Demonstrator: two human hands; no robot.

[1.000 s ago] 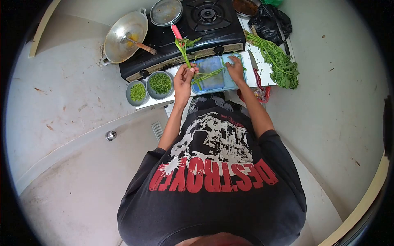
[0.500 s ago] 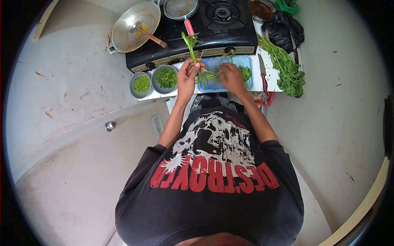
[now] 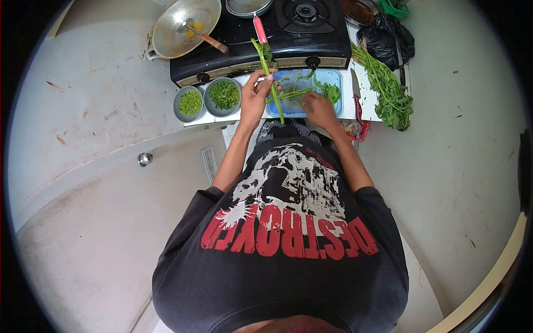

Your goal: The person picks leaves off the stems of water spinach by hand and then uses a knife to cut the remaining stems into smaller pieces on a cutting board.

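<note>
My left hand (image 3: 255, 101) is closed around a long green stalk (image 3: 276, 101), held slanting with a few leaves at its top end. The stalk's lower end hangs over the front rim of a blue-bottomed plastic tray (image 3: 340, 77). Over the tray's right front, my right hand (image 3: 320, 110) has its fingers curled together; what they hold, if anything, is hidden. Thin green stems (image 3: 291, 94) lie across the tray just beyond those fingers. Loose green leaves (image 3: 331, 91) rest in its right part.
Two grey bowls of chopped greens (image 3: 190, 102) (image 3: 224, 95) stand left of the tray. A knife (image 3: 357, 100) with a red handle and a bundle of leafy greens (image 3: 391, 91) lie to the right. Behind are a black stove (image 3: 239, 53), a wok (image 3: 172, 28) and a black plastic bag (image 3: 391, 41).
The stalk in my left hand has slid down toward me, its lower end now past the tray's front rim. My right hand has moved slightly toward me, and its fingers are more curled.
</note>
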